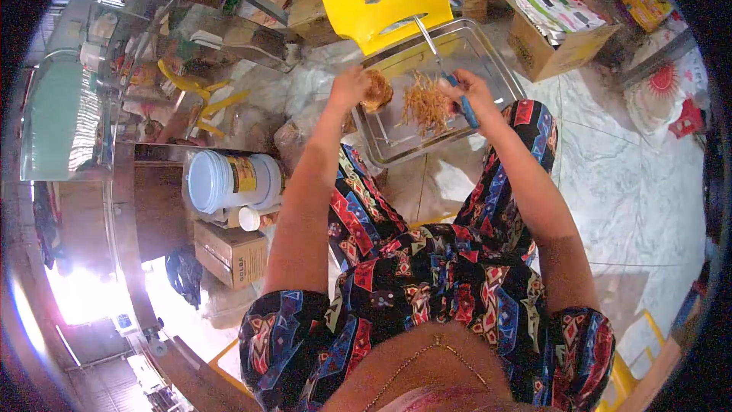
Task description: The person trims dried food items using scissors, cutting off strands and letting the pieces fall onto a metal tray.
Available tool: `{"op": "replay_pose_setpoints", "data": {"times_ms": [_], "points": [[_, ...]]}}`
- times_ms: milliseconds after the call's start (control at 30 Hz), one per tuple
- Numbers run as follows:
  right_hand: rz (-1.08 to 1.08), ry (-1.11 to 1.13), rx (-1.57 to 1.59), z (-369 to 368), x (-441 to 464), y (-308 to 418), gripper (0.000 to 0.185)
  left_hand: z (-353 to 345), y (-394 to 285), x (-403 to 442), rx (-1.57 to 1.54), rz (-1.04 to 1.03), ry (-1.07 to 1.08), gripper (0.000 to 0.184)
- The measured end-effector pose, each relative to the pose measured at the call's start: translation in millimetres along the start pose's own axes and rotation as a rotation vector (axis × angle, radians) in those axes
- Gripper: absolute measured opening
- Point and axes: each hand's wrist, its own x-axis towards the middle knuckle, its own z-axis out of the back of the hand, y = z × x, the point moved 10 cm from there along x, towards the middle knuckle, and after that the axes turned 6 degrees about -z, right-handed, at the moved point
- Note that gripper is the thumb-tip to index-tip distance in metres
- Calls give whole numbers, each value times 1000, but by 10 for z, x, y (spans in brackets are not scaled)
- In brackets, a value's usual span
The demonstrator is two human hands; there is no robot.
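My left hand (pixel 352 84) is closed on the left side of a round golden-brown piece (pixel 378 91) that looks like a bun; its exact kind is not clear. In my right hand (pixel 474 93) is a knife (pixel 463 103) with a blue handle and a long thin metal blade, pointing up and away from me. Both hands are over a clear rectangular tray (pixel 396 159) set in front of my knees. Thin brown strips (pixel 427 107) lie piled in the tray between my hands.
A yellow chair (pixel 385 0) stands just beyond the tray. On the right is an open carton (pixel 560 49) holding packets. White buckets (pixel 232 181) and a cardboard box (pixel 229 253) are on the left, near yellow curved legs (pixel 202 99).
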Motion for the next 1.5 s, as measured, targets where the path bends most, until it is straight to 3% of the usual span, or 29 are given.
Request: {"op": "replay_pose_setpoints", "data": {"times_ms": [33, 133, 233, 333, 433, 533, 667, 867, 933, 1167, 1367, 1500], "points": [[38, 38, 3, -22, 28, 43, 20, -9, 10, 13, 339, -68, -66, 54], [49, 96, -16, -90, -10, 112, 19, -32, -8, 5, 462, -141, -216, 49], [46, 134, -67, -118, -22, 141, 19, -311, 441, 139, 501, -123, -101, 47], [53, 145, -66, -108, -8, 139, 20, -285, 369, 89, 361, -89, 3, 52], [55, 131, 15, -46, -17, 184, 21, -172, 175, -3, 420, -35, 13, 59], [68, 84, 93, 70, -13, 223, 22, -78, -14, -64, 385, -119, -126, 60], [77, 42, 186, 142, -61, 288, 29, -102, 56, -31, 439, -77, -89, 65], [75, 44, 33, 131, -67, 264, 25, -42, 87, 32, 390, -106, -206, 64], [76, 41, 27, 124, -67, 263, 25, -102, 194, 62, 333, -3, -109, 74], [64, 40, -1, 105, -46, 228, 25, -121, 392, 89, 137, 57, -66, 69], [51, 54, -143, 54, 17, 114, 25, -47, 191, -12, 291, 105, -115, 60], [59, 103, -80, 19, 7, 122, 24, -89, 173, -9, 376, 18, -150, 48]]}}
